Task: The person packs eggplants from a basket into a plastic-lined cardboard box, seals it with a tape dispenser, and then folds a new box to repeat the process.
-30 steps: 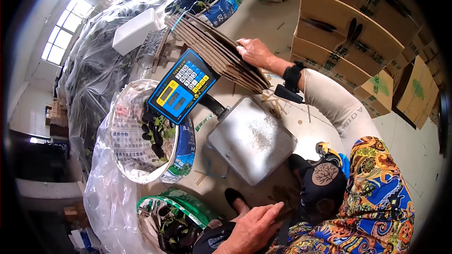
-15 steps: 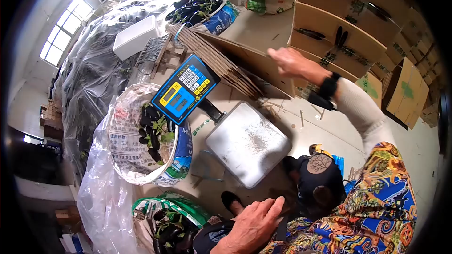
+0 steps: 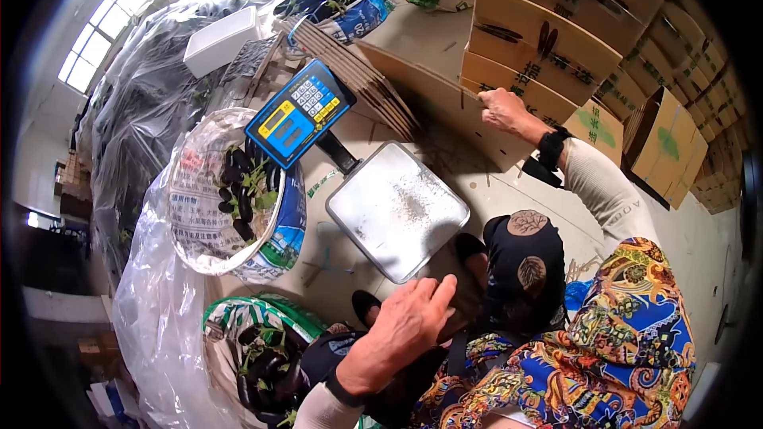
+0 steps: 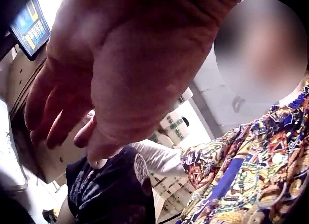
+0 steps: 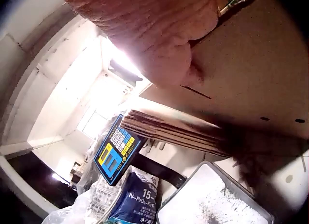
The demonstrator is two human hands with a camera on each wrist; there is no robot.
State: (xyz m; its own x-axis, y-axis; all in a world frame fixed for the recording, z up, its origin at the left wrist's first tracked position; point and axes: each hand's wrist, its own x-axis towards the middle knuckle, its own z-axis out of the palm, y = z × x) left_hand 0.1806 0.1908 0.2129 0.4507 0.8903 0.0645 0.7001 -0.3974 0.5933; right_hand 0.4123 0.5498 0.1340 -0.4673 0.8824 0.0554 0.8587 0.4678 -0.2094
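Nearer than the scale (image 3: 397,210), the left hand (image 3: 400,327) hangs empty, fingers loosely parted; beyond the scale stands a cardboard sheet (image 3: 451,114), likely light, stiff and best held where the right hand (image 3: 510,114) pinches its upper edge.

Daylight's glaring through the window (image 3: 103,36), the head view's bending at its black edges, left-wrist hand (image 4: 140,64) is sitting in shadow.

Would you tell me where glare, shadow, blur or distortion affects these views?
Head: fisheye bending, black corners, the window blown out, glare and shadow patching the scale platform. Left wrist: the left hand large and dim, a blurred round patch upper right. Right wrist: washed-out light below the right hand, dark shadow low on the cardboard sheet.
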